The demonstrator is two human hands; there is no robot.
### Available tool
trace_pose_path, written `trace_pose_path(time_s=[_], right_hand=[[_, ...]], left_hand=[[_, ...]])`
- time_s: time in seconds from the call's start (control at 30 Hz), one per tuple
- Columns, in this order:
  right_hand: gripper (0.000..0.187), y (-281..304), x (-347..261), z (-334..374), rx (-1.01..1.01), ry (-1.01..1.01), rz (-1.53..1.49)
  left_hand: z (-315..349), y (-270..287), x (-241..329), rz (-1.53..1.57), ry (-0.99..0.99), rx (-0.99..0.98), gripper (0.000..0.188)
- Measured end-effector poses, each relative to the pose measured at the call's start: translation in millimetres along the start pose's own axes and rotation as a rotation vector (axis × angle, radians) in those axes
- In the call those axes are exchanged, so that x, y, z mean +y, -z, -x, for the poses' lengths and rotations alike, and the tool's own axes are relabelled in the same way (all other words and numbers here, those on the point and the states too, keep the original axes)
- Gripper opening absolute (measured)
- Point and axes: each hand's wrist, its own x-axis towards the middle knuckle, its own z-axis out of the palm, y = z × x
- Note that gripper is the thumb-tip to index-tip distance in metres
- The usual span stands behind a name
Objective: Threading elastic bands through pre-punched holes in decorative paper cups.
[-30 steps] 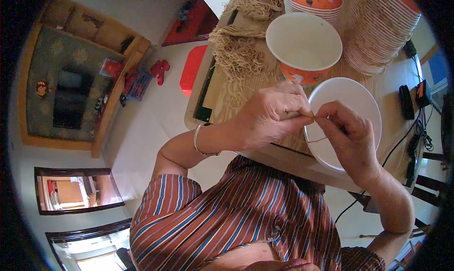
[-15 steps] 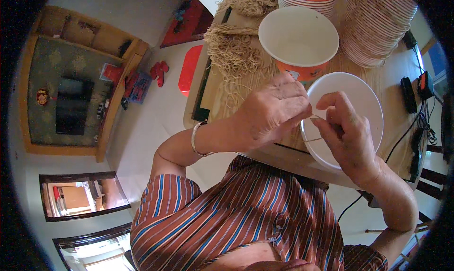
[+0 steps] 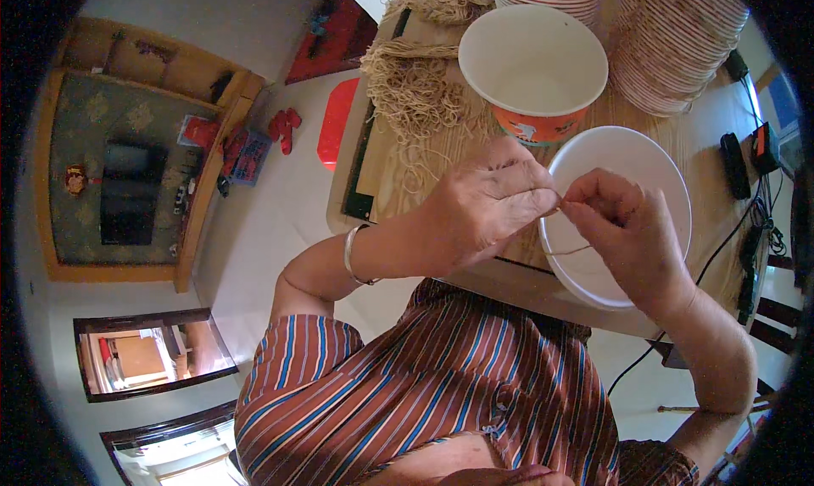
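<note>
Both hands meet at centre frame, above the wooden surface (image 3: pixel 721 206). The left hand (image 3: pixel 483 210) is curled, its fingertips pinched on one end of a thin tan string (image 3: pixel 566 251). The right hand (image 3: pixel 632 231) faces it, fingertips pinched on the same string; the two pinch points nearly touch. A loop of the string hangs below the fingers, over the white round lid (image 3: pixel 627 164), which lies flat on the surface, partly covered by the right hand. A silver bangle (image 3: pixel 350 255) sits on the left wrist.

Just above the lid, upper centre, stands an open paper bowl (image 3: pixel 534 62), white inside, orange outside. A heap of tan strings (image 3: pixel 415 87) lies to the left of it on brown cardboard. A stack of nested bowls (image 3: pixel 678 45) lies tilted at upper right. Dark chargers and black cables (image 3: pixel 755 172) occupy the right edge of the surface. A red stool (image 3: pixel 335 130) stands on the floor, left of the surface.
</note>
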Motion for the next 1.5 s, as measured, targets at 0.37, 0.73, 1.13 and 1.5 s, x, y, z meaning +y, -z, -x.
trace_pose_path(time_s=[0.37,0.73,1.13,1.5], right_hand=[[0.016,11,-8,-7,-0.103,-0.523,-0.266],[0.018,2,4,-12,-0.172,-0.528,-0.319],[0.016,2,5,-12,-0.230,-0.540,-0.361],[0.015,-1,3,-14,-0.234,-0.553,-0.321]], left_hand=[[17,-6,0,0.022,0.162,0.103,0.024],[34,-23,2,0.300,0.473,0.222,0.021],[38,-25,5,0.382,0.535,0.144,0.023],[36,-24,6,0.398,0.558,0.139,0.022]])
